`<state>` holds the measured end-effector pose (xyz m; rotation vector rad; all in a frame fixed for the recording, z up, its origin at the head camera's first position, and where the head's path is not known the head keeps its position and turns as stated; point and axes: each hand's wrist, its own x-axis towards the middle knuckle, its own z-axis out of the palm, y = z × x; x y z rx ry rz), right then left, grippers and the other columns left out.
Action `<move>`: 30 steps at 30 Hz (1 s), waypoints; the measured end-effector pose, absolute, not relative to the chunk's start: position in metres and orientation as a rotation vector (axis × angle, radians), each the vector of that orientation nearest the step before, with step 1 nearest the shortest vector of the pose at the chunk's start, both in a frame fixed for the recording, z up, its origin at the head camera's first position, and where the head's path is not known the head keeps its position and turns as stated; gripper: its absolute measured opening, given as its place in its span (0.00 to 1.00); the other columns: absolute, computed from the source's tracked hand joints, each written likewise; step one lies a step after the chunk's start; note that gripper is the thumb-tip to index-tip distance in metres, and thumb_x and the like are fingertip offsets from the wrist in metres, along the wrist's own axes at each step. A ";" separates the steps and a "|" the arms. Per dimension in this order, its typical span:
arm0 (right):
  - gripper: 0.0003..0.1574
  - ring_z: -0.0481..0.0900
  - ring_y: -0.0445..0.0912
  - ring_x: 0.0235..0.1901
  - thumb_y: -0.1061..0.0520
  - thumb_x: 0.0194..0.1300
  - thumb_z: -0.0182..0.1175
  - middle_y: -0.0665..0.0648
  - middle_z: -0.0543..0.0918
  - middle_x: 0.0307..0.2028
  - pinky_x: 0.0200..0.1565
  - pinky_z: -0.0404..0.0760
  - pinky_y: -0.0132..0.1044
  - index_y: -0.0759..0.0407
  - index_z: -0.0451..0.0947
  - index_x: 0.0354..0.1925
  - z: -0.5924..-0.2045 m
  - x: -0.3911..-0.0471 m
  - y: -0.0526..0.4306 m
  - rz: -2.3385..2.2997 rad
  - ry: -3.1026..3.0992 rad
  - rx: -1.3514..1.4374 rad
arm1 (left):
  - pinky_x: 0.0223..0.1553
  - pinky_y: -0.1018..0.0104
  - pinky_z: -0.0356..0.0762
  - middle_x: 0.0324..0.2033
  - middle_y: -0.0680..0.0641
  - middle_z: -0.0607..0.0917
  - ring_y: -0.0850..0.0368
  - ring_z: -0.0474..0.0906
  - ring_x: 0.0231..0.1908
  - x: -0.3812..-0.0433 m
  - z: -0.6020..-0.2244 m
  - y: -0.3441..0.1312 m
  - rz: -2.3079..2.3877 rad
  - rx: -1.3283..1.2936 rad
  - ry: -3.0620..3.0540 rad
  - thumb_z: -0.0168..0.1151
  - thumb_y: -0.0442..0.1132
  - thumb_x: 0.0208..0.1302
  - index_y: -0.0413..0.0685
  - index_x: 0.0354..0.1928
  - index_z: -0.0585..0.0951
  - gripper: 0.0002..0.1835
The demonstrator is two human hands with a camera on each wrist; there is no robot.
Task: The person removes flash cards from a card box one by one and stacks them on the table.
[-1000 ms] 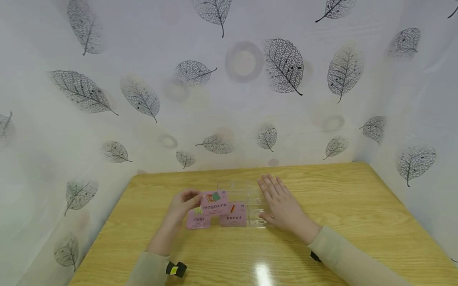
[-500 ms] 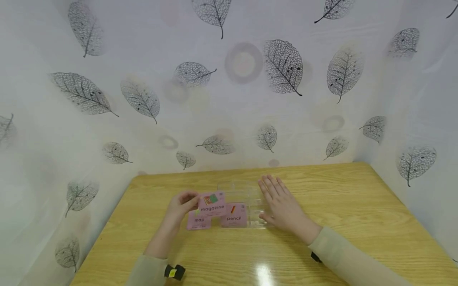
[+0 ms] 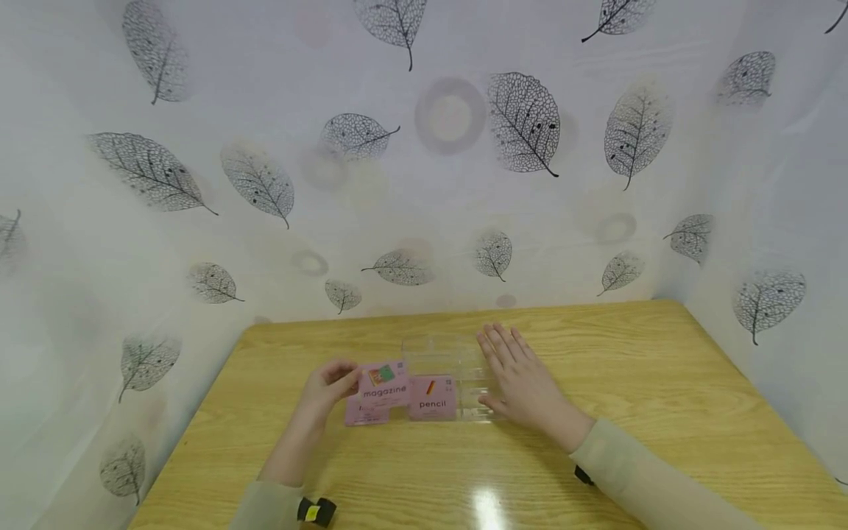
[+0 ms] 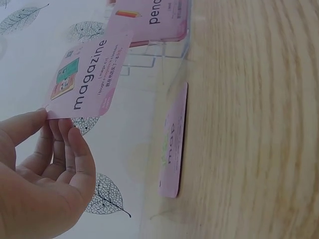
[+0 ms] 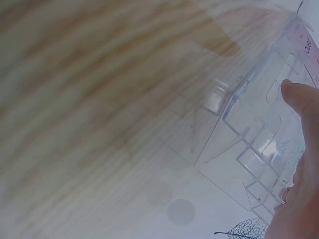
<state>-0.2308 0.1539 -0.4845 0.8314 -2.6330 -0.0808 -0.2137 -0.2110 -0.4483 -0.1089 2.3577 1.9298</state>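
Note:
My left hand [image 3: 326, 391] pinches a pink flashcard reading "magazine" [image 4: 92, 79] at its corner, between thumb and fingertips. That card is held above the table, in front of another pink card reading "map" [image 4: 173, 144], which it partly covers in the head view. A clear plastic stepped rack [image 3: 440, 362] stands in the middle of the table. In its front left part sits a pink card reading "pencil" [image 3: 433, 403]. My right hand [image 3: 526, 381] rests against the rack's right side with long straight fingers, its thumb [image 5: 296, 94] touching the front.
The wooden table [image 3: 397, 471] ends at the back against a white curtain [image 3: 285, 88] printed with leaves, which also hangs on both sides. Small black devices [image 3: 316, 511] are worn at the wrists.
My left hand has moved a little left and down with the magazine card, away from the pencil card and further over the map card. The right hand has stayed in place.

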 end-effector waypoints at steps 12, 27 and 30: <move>0.70 0.57 0.65 0.81 0.27 0.63 0.69 0.70 0.57 0.82 0.83 0.54 0.58 0.69 0.53 0.81 -0.486 -0.230 0.154 -0.057 -2.610 0.830 | 0.52 0.73 0.83 0.42 0.52 0.87 0.61 0.83 0.43 -0.207 -0.458 -0.220 1.916 -0.126 2.372 0.60 0.34 0.79 0.32 0.55 0.79 0.12; 0.70 0.55 0.65 0.82 0.26 0.64 0.67 0.70 0.54 0.83 0.82 0.56 0.59 0.69 0.51 0.82 -0.485 -0.231 0.154 -0.088 -2.647 0.827 | 0.49 0.73 0.85 0.39 0.53 0.88 0.63 0.84 0.41 -0.208 -0.467 -0.229 1.932 -0.189 2.374 0.60 0.31 0.77 0.32 0.52 0.81 0.09; 0.70 0.55 0.64 0.82 0.26 0.64 0.67 0.70 0.53 0.83 0.82 0.56 0.59 0.68 0.51 0.82 -0.485 -0.231 0.154 -0.094 -2.647 0.825 | 0.48 0.73 0.85 0.39 0.54 0.88 0.64 0.84 0.40 -0.210 -0.470 -0.231 1.934 -0.187 2.378 0.60 0.31 0.77 0.31 0.52 0.81 0.09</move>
